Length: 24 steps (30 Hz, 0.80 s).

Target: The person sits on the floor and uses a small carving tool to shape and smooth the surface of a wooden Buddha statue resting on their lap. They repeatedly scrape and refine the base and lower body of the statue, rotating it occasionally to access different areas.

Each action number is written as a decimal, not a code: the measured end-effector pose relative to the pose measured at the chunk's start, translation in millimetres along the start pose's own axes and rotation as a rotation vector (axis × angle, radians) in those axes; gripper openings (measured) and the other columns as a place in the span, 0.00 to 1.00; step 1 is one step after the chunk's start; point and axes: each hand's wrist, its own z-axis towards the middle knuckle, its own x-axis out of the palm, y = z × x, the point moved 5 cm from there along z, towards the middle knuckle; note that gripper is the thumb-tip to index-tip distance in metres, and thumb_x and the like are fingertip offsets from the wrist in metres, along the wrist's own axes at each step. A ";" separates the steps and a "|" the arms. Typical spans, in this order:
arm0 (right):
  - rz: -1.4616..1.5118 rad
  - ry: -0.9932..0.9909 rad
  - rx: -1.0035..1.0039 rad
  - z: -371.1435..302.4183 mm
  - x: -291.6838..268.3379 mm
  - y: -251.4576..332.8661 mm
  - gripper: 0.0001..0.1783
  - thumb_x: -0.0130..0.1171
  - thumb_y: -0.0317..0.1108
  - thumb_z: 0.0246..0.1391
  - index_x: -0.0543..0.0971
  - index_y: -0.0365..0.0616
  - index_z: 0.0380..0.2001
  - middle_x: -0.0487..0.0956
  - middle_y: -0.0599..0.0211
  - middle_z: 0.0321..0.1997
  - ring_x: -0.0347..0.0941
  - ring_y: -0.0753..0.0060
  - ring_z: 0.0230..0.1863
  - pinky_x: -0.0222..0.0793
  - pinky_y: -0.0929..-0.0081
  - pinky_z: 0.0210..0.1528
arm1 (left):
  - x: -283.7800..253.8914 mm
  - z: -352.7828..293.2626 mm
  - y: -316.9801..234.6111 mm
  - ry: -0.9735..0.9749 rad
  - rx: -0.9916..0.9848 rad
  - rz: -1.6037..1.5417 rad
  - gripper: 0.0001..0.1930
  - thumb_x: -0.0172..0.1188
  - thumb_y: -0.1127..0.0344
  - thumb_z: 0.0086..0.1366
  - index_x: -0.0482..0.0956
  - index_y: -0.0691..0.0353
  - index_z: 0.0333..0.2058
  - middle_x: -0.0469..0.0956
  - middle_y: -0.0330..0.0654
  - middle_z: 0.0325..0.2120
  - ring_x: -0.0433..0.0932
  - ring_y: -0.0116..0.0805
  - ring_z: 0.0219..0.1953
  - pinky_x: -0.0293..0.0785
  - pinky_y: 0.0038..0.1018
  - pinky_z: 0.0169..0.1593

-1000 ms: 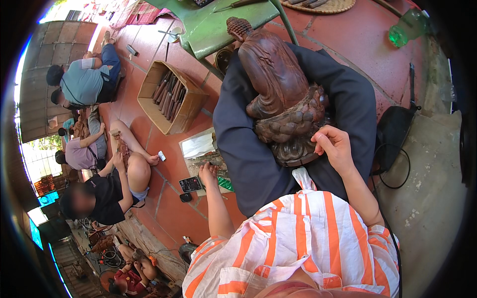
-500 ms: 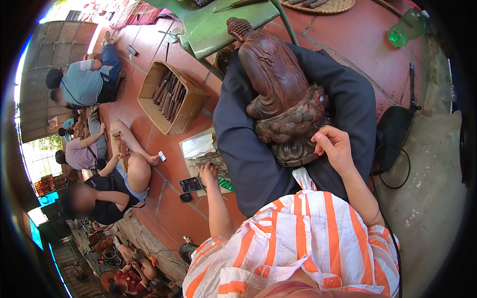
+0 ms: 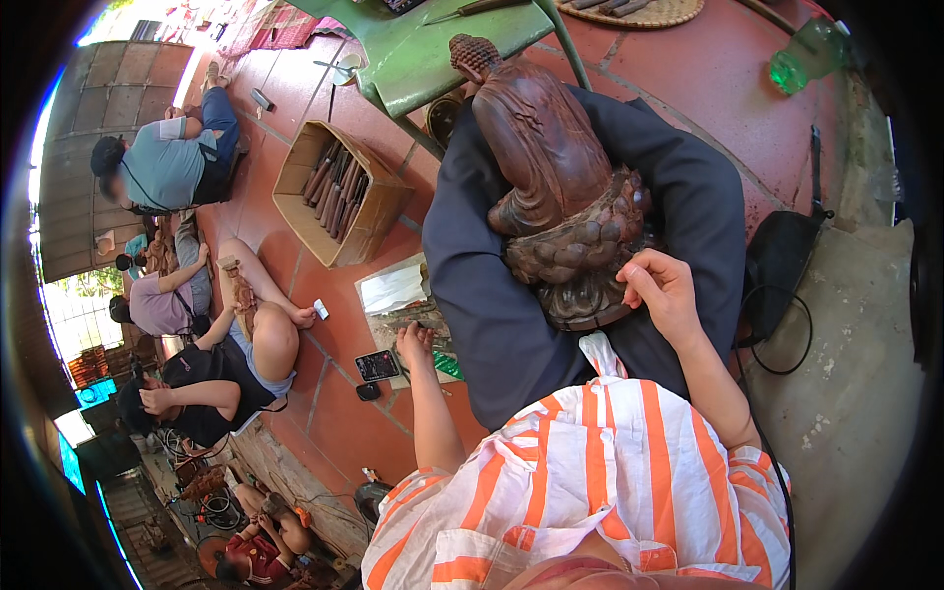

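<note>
A dark brown carved wooden statue (image 3: 551, 147) of a seated figure on a lotus base leans across my lap, its back turned up and its head pointing away. My right hand (image 3: 657, 287) is at the right of the base, fingers curled in and closed; whatever they may hold is hidden. To the left, my left hand (image 3: 414, 342) hangs low over the floor beside worn sheets, fingers loosely bent and apart, with nothing visible in them. A white sheet of paper (image 3: 391, 292) lies just beyond it, and a phone (image 3: 377, 366) is to its left.
An open cardboard box (image 3: 379, 224) of wooden-handled tools stands at the left. A green plastic chair (image 3: 442, 54) is beyond the statue. At the right lie a black bag (image 3: 782, 251) with a cable and a green bottle (image 3: 808, 57). Several people sit along the left.
My hands and the statue stay in place. On the left, the person in black has lifted a hand to the head, and the person in light blue has shifted their head slightly.
</note>
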 end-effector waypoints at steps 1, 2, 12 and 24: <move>0.000 0.000 0.000 -0.1 0.1 0.1 0.10 0.58 0.32 0.64 0.81 0.36 0.31 0.77 0.73 0.22 0.71 0.87 0.22 0.68 0.85 0.26 | -0.4 -0.2 0.2 -0.004 0.001 0.002 0.07 0.55 0.75 0.67 0.65 0.60 0.39 0.68 0.36 0.25 0.71 0.25 0.23 0.79 0.26 0.29; -0.002 -0.001 0.003 -0.4 0.2 0.4 0.10 0.58 0.32 0.64 0.81 0.36 0.31 0.77 0.73 0.22 0.71 0.87 0.22 0.68 0.85 0.26 | -0.5 -0.1 0.5 -0.002 0.001 0.005 0.07 0.55 0.75 0.67 0.66 0.60 0.38 0.68 0.35 0.25 0.71 0.25 0.23 0.79 0.26 0.29; -0.006 -0.004 0.000 -0.1 -1.0 0.8 0.10 0.57 0.31 0.64 0.81 0.36 0.31 0.77 0.73 0.22 0.71 0.87 0.22 0.68 0.85 0.27 | -0.9 3.6 3.4 0.039 -0.006 0.012 0.06 0.55 0.74 0.67 0.67 0.60 0.38 0.69 0.36 0.25 0.71 0.27 0.23 0.78 0.26 0.29; -0.073 -0.037 -0.008 -0.2 -1.6 -2.0 0.10 0.56 0.30 0.65 0.80 0.36 0.31 0.78 0.72 0.25 0.72 0.86 0.23 0.67 0.86 0.26 | -29.3 16.8 6.4 -0.094 -0.008 0.023 0.28 0.57 0.79 0.65 0.56 0.71 0.61 0.71 0.45 0.36 0.76 0.34 0.31 0.80 0.28 0.32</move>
